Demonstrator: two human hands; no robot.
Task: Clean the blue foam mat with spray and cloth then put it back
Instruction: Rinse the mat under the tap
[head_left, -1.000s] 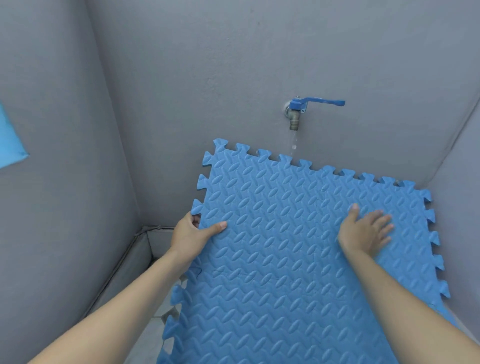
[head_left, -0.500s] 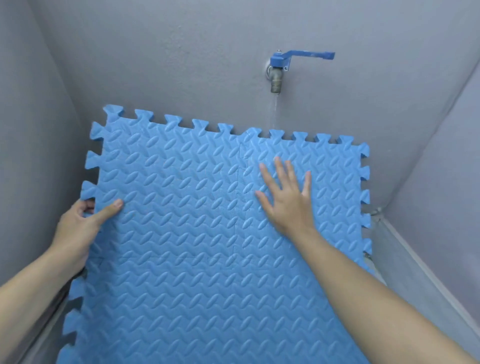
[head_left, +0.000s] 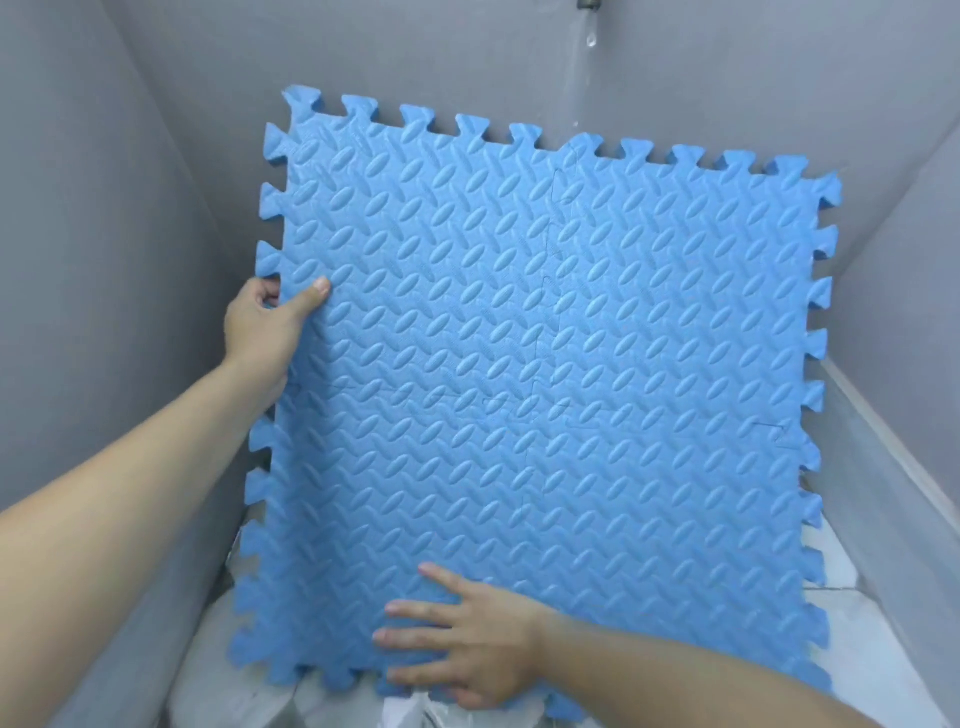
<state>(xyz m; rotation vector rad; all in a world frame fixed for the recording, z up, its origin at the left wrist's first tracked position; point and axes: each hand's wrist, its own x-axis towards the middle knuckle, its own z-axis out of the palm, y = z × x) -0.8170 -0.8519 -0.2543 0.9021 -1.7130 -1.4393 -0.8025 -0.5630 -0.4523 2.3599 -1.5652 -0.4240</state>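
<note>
The blue foam mat (head_left: 545, 338), made of interlocking textured tiles with toothed edges, stands tilted in a grey-walled corner and leans toward the back wall. My left hand (head_left: 267, 325) grips its left edge, thumb on the front face and fingers behind. My right hand (head_left: 462, 647) lies flat with spread fingers on the mat's lower front, near the bottom edge. No spray bottle or cloth shows in the head view.
A tap's spout (head_left: 588, 5) peeks in at the top edge, and a thin stream of water (head_left: 589, 39) falls from it toward the mat's top. Grey walls close in on three sides. A pale wet floor (head_left: 249, 675) lies below the mat.
My right hand has slid from the mat's upper middle down to its lower part. The view has tipped downward, so the tap now sits at the frame's top. My left hand keeps its grip.
</note>
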